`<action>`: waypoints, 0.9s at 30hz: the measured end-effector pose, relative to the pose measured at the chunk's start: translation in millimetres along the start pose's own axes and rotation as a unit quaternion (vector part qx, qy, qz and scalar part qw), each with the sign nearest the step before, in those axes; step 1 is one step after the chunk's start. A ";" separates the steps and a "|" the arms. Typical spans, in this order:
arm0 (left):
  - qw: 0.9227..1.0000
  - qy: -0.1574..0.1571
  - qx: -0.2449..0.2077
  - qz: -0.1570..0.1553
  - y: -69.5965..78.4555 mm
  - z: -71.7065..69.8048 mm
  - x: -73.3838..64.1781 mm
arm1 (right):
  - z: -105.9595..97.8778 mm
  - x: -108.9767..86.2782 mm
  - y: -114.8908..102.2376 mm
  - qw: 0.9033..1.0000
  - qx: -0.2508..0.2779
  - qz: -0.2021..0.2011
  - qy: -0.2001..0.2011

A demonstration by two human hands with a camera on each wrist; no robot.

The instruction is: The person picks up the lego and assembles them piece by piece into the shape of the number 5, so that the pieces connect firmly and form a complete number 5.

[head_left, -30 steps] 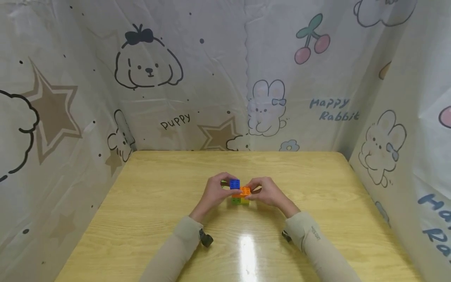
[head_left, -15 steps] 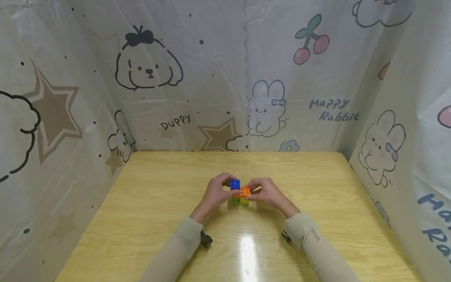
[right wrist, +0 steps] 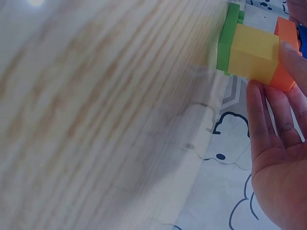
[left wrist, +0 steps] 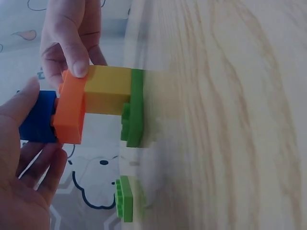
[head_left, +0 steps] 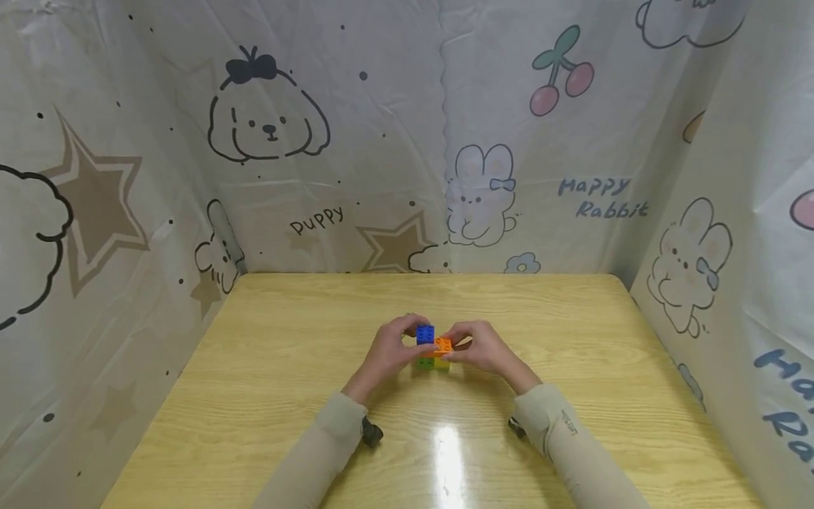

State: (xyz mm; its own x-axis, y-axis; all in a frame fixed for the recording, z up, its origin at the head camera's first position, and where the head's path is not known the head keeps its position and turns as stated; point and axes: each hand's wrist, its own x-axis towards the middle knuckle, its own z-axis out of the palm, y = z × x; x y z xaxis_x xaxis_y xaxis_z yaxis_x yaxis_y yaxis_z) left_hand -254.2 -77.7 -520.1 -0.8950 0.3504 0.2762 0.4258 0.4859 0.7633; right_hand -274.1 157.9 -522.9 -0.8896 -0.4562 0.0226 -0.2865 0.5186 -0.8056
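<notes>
Midway across the wooden table [head_left: 286,339], a green toy brick [left wrist: 136,108] bears a yellow brick [left wrist: 108,91], orange brick [left wrist: 69,112] and blue brick [head_left: 425,334]. At nine o'clock, the left hand's [head_left: 389,348] fingers pinch the blue; at three, the right hand's [head_left: 485,346] clamp the orange. Below, at six in the left-wrist view, lies a light-green brick [left wrist: 125,199].

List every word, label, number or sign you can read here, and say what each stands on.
"Puppy": on the back sheet.
"Happy Rabbit": also on the back sheet.
"Ha…" and "Ra…": on the right-hand sheet, cut off by the picture's edge.
Lettering on the right sleeve: too small and blurred to read.
Toy blocks: no readable text.
</notes>
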 end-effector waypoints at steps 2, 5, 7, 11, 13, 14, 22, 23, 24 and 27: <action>1.000 -0.010 0.015 0.005 -0.7 0.0 -0.5 | 0.2 0.0 -0.1 1.000 -0.001 0.000 -0.001; 0.999 -0.024 0.039 0.011 -1.7 -0.4 -1.7 | 0.6 0.2 -0.1 1.000 -0.006 0.000 0.001; 0.998 -0.030 0.049 0.014 -1.9 -1.4 -2.5 | 0.7 0.4 -0.2 1.000 -0.009 0.000 0.002; 0.995 -0.047 0.080 0.028 -3.5 -3.7 -3.6 | 0.0 -0.1 -1.3 1.000 -0.011 -0.001 0.003; 0.993 -0.057 0.094 0.039 -5.2 -4.7 -3.7 | -0.4 -0.8 -1.9 1.000 -0.010 -0.001 0.001; 0.992 -0.062 0.099 0.043 -6.1 -4.9 -3.9 | -0.5 -1.1 -2.2 1.000 -0.009 -0.001 0.000; 0.996 -0.054 0.054 0.035 -8.2 -4.0 -3.1 | -0.9 -2.4 -3.7 1.000 0.002 -0.002 -0.002; 0.997 -0.050 0.048 0.033 -8.1 -3.7 -2.9 | -1.0 -2.3 -3.7 1.000 0.003 -0.003 -0.002; 0.998 -0.047 0.043 0.030 -7.9 -3.4 -2.8 | -1.0 -2.2 -3.8 1.000 0.004 -0.003 -0.002; 0.998 -0.040 0.038 0.027 -8.2 -3.1 -2.3 | -0.8 -1.7 -4.0 1.000 0.005 -0.002 -0.002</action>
State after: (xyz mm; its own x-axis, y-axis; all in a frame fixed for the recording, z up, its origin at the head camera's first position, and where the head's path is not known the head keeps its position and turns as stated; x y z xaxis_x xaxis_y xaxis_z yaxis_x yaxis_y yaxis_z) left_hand -256.1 -85.0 -525.2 -0.8586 0.4388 0.2651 0.4840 0.5232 0.7015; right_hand -271.8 157.2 -519.2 -0.8869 -0.4612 0.0244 -0.2871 0.5090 -0.8115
